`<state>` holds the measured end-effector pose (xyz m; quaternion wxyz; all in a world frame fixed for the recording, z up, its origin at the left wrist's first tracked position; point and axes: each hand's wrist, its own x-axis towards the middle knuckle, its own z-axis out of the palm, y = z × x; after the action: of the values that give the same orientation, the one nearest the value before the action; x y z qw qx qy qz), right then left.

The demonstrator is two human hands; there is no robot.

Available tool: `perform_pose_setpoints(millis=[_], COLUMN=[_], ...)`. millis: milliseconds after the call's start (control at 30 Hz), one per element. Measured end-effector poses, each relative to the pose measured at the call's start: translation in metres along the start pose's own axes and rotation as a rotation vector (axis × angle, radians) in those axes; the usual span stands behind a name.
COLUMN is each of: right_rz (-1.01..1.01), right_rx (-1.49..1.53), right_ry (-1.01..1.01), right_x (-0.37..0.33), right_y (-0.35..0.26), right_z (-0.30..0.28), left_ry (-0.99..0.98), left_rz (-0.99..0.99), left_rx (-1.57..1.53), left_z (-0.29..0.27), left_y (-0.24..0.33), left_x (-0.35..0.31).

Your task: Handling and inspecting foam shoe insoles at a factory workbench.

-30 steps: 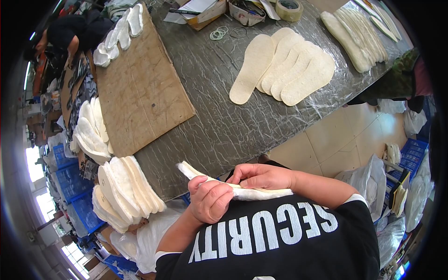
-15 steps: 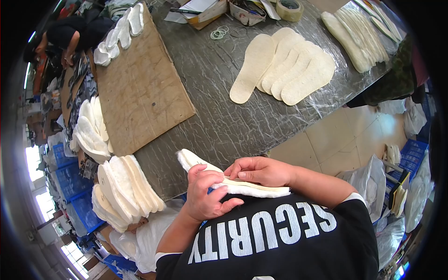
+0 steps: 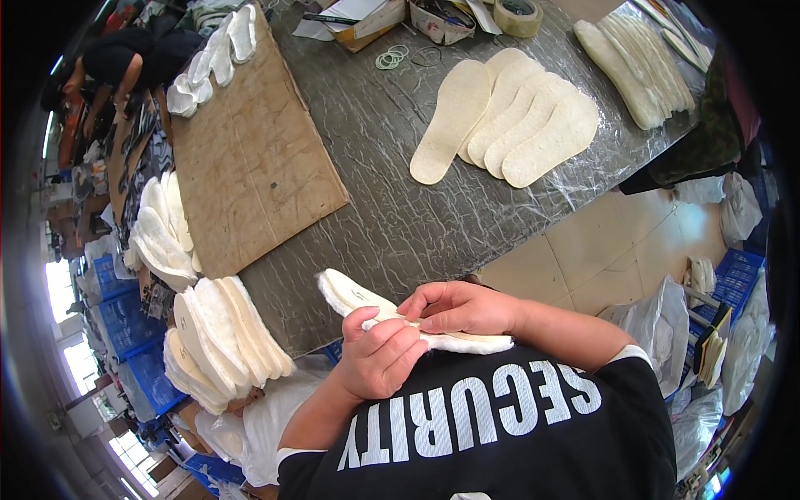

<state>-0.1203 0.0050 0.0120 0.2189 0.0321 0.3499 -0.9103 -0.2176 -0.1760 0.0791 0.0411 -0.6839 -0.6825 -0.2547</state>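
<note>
While our left hand (image 3: 382,357) wraps around the middle of the fleece insole (image 3: 353,293), our right hand (image 3: 467,308) pinches it alongside; we hold it before our black shirt (image 3: 542,471), near the plastic-covered table (image 3: 375,229).

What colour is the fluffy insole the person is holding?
The insole is creamy white, seen best in the head view.

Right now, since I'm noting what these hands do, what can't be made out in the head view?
Head view:
Middle of the held insole: hidden by the left hand and right hand.
Insole's underside: mostly faces away from the camera.
Cardboard box on the table: cut off by the top edge.
Co-worker, upper left: finger detail too small.
</note>
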Motion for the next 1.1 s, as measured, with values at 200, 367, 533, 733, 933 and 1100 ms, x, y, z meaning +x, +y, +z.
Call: perform_pose_setpoints(millis=[200, 367, 533, 733, 933, 1100], right_rz=[0.023, 0.026, -0.037, -0.066, -0.118, -0.167], right_rx=[-0.005, 0.024, 0.027, -0.133, -0.378, -0.510], right_ry=[-0.010, 0.017, -0.017, 0.020, 0.069, 0.083], right_x=[0.002, 0.001, 0.001, 0.000, 0.001, 0.000], right_y=[0.003, 0.006, 0.005, 0.001, 0.000, -0.001], right_z=[0.000, 0.001, 0.003, 0.004, 0.003, 0.004], left_ry=[0.056, 0.051, 0.089, 0.073, -0.002, 0.083], left_rz=[-0.024, -0.032, -0.029, -0.050, -0.143, -0.247], left_rx=[0.017, 0.057, 0.038, 0.021, -0.108, -0.300], left_z=[0.004, 0.004, 0.005, 0.003, 0.006, 0.011], left_y=[0.003, 0.001, -0.001, -0.002, -0.006, -0.005], left_x=[-0.006, -0.008, -0.008, -0.004, -0.001, -0.006])
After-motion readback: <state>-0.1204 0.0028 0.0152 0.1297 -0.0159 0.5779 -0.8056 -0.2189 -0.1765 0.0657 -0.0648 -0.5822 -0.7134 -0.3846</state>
